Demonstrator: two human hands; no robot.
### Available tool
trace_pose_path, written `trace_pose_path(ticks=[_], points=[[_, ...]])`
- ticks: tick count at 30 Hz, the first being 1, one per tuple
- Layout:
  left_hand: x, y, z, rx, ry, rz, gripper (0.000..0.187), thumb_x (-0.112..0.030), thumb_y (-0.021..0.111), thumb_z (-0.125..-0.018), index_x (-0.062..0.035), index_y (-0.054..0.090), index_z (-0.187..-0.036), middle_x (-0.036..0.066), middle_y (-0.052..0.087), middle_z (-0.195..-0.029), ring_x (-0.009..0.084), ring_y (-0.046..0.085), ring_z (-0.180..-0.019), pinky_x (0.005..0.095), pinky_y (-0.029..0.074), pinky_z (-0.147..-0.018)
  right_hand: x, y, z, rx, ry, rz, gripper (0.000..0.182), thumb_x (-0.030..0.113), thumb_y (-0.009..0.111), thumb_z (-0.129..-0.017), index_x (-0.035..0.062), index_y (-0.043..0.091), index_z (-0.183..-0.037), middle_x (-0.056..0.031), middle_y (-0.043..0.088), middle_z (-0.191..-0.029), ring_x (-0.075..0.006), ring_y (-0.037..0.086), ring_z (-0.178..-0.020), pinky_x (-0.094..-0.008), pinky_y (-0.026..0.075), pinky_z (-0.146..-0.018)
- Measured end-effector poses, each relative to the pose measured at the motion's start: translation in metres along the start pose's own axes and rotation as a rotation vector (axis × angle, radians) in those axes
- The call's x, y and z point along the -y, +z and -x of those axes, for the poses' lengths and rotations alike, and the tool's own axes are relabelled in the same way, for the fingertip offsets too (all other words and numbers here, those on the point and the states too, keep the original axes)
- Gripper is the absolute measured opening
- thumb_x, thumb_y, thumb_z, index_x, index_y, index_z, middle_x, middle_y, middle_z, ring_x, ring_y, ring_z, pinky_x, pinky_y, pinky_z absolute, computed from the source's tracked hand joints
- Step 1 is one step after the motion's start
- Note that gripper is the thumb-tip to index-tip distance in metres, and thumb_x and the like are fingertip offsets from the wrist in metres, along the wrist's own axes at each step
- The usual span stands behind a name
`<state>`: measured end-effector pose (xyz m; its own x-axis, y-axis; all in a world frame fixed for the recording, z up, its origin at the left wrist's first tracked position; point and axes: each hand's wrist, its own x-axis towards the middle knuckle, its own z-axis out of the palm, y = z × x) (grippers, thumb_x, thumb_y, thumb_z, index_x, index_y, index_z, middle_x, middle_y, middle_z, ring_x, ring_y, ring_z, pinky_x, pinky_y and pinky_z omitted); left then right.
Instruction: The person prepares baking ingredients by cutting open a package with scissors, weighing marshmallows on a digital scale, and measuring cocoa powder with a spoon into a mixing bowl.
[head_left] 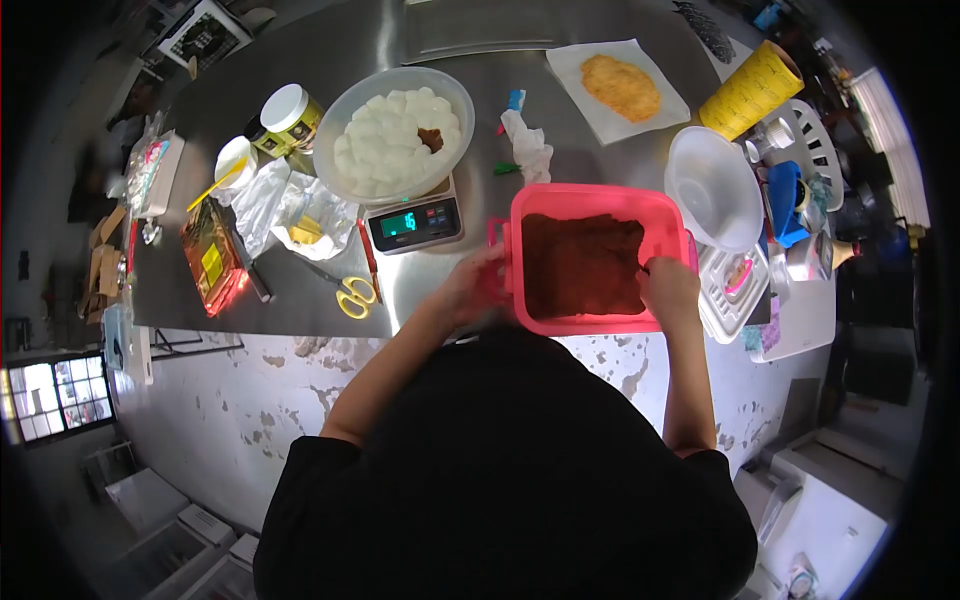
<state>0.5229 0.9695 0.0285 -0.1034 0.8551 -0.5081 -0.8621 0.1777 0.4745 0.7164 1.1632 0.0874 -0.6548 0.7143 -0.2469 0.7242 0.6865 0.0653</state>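
A pink tub (600, 326) with dark brown powder (580, 265) in it sits at the table's front edge. My left hand (477, 287) is closed on the tub's left side handle. Inside the tub's right part, my right hand (668, 290) is closed round a small dark thing at the powder's edge, which I cannot make out. Left of the tub, a kitchen scale (412, 225) with green digits bears a clear bowl (462, 110) of white rounded lumps (385, 145). A little brown matter (430, 139) lies among those lumps.
Yellow-handled scissors (356, 297), a red foil packet (210, 260) and jars (290, 112) are on the left. Behind the tub lies white paper (600, 120) with a flat golden piece. An empty clear bowl (714, 190), a yellow roll (750, 90) and a white tray (733, 300) stand right.
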Motion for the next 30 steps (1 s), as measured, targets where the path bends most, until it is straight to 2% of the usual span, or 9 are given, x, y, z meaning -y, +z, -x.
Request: trace_pose_path(ticks=[6, 8, 12, 15, 17, 21, 27, 29, 30], points=[[-0.005, 0.005, 0.008, 0.202, -0.032, 0.029, 0.038, -0.04, 0.04, -0.087, -0.0134, 0.048, -0.113, 0.004, 0.054, -0.107, 0.02, 0.053, -0.097, 0.0428, 0.038, -0.086, 0.01, -0.011, 0.015, -0.196, 0.114, -0.214, 0.016, 0.015, 0.055, -0.076, 0.0003, 0.061, -0.076, -0.0177, 0.058, -0.077, -0.0354, 0.058, -0.071, -0.0417, 0.046, -0.064], [-0.016, 0.009, 0.019, 0.21, -0.046, 0.093, 0.036, -0.035, 0.043, -0.088, -0.0089, 0.047, -0.112, 0.003, 0.054, -0.1, 0.0158, 0.053, -0.088, 0.0326, 0.041, -0.083, 0.019, -0.018, 0.024, -0.219, 0.155, -0.248, 0.015, 0.014, 0.055, -0.076, 0.0004, 0.062, -0.078, -0.0176, 0.058, -0.078, -0.0355, 0.057, -0.072, -0.0418, 0.046, -0.064], [-0.033, 0.019, 0.031, 0.251, -0.002, 0.052, 0.03, -0.028, 0.044, -0.089, -0.0083, 0.048, -0.111, 0.003, 0.054, -0.1, 0.0155, 0.053, -0.089, 0.0318, 0.042, -0.083, 0.031, -0.033, 0.039, -0.383, 0.178, -0.321, 0.015, 0.012, 0.053, -0.077, 0.0013, 0.062, -0.083, -0.0167, 0.057, -0.082, -0.0357, 0.057, -0.072, -0.0413, 0.045, -0.065], [-0.05, 0.035, 0.043, 0.253, 0.132, -0.119, 0.025, -0.023, 0.044, -0.089, -0.0095, 0.048, -0.11, 0.002, 0.054, -0.102, 0.0146, 0.053, -0.094, 0.0354, 0.042, -0.083, 0.045, -0.062, 0.044, -0.438, 0.227, -0.306, 0.016, 0.012, 0.053, -0.077, 0.0026, 0.062, -0.087, -0.016, 0.057, -0.083, -0.0349, 0.057, -0.072, -0.0405, 0.045, -0.066], [-0.06, 0.04, 0.049, 0.301, 0.163, -0.097, 0.022, -0.014, 0.047, -0.087, -0.0088, 0.048, -0.108, 0.0, 0.055, -0.098, 0.0121, 0.054, -0.091, 0.0323, 0.043, -0.08, 0.055, -0.08, 0.044, -0.49, 0.212, -0.306, 0.016, 0.012, 0.053, -0.077, 0.0027, 0.062, -0.086, -0.0158, 0.057, -0.082, -0.0338, 0.057, -0.072, -0.0401, 0.044, -0.067], [-0.09, 0.051, 0.071, 0.317, 0.261, -0.069, 0.021, -0.012, 0.049, -0.086, -0.0089, 0.049, -0.106, 0.0, 0.055, -0.095, 0.0123, 0.055, -0.089, 0.0312, 0.044, -0.077, 0.086, -0.115, 0.035, -0.548, 0.036, -0.412, 0.016, 0.011, 0.053, -0.076, 0.0022, 0.063, -0.084, -0.0157, 0.057, -0.079, -0.033, 0.057, -0.073, -0.04, 0.044, -0.067], [-0.133, 0.055, 0.108, 0.125, 0.537, -0.134, 0.024, -0.012, 0.047, -0.086, -0.0048, 0.048, -0.109, 0.004, 0.055, -0.099, 0.0156, 0.056, -0.09, 0.0342, 0.045, -0.08, 0.153, -0.167, 0.002, -0.569, -0.29, -0.473, 0.016, 0.009, 0.055, -0.075, -0.0015, 0.062, -0.085, -0.018, 0.058, -0.078, -0.0333, 0.056, -0.072, -0.036, 0.044, -0.064], [-0.146, 0.048, 0.118, 0.089, 0.628, -0.145, 0.025, -0.012, 0.047, -0.086, -0.0042, 0.047, -0.11, 0.005, 0.055, -0.101, 0.0161, 0.055, -0.092, 0.0346, 0.044, -0.081, 0.174, -0.178, -0.015, -0.531, -0.462, -0.58, 0.017, 0.008, 0.055, -0.074, -0.0019, 0.062, -0.085, -0.018, 0.059, -0.076, -0.0308, 0.057, -0.068, -0.0343, 0.044, -0.062], [-0.152, 0.043, 0.123, 0.07, 0.699, -0.149, 0.026, -0.012, 0.046, -0.087, -0.0038, 0.047, -0.111, 0.006, 0.055, -0.104, 0.0164, 0.055, -0.094, 0.0344, 0.044, -0.081, 0.187, -0.185, -0.022, -0.454, -0.453, -0.605, 0.018, 0.009, 0.055, -0.074, -0.003, 0.062, -0.086, -0.0175, 0.06, -0.073, -0.0251, 0.058, -0.063, -0.0318, 0.044, -0.06]])
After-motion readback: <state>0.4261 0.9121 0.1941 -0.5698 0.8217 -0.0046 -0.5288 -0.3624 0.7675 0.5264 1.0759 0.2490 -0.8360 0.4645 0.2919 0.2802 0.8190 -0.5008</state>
